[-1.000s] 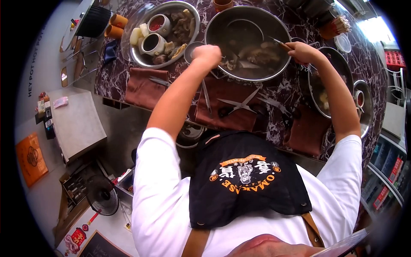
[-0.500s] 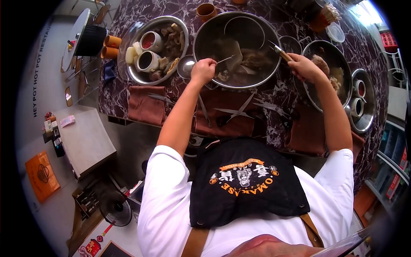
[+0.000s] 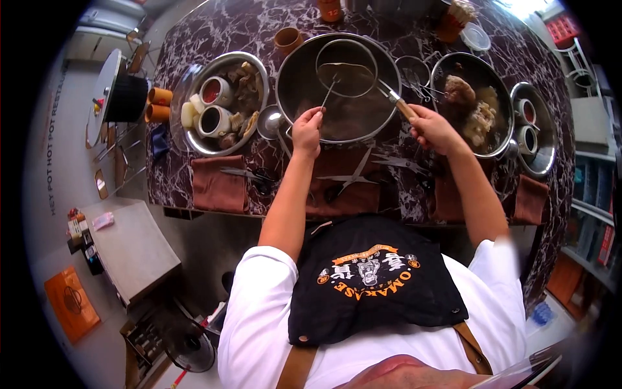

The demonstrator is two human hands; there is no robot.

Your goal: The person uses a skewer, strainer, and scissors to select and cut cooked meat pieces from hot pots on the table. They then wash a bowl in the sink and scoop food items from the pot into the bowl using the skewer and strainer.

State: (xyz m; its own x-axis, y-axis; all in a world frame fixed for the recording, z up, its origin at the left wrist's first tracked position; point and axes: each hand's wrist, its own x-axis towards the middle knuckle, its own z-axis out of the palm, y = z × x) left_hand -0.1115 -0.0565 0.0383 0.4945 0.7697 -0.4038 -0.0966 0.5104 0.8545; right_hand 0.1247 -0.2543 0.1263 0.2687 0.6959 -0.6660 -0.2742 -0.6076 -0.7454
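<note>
My right hand (image 3: 433, 129) grips the wooden handle of a round strainer (image 3: 346, 67), whose hoop is raised above the large metal pot (image 3: 277, 104). My left hand (image 3: 307, 133) is closed around the near end of a thin metal skewer (image 3: 330, 92); its far end points up to the strainer. Dark broth (image 3: 350, 117) fills the pot, with its contents hard to make out through steam. Just left of my left hand lies a metal ladle (image 3: 271, 121). On the right, a second metal pot (image 3: 508, 117) holds chunks of meat (image 3: 459, 91).
A metal bowl (image 3: 264, 81) at the left holds food pieces and two sauce cups. Scissors (image 3: 350, 176) lie on brown cloths (image 3: 219, 185) along the near edge. An orange cup (image 3: 288, 40) stands behind the pot, and another bowl (image 3: 552, 139) sits far right.
The strainer hoop has risen out of the pot, clear of the pieces seen in the broth earlier. The skewer now points upward at it. The camera view has shifted.
</note>
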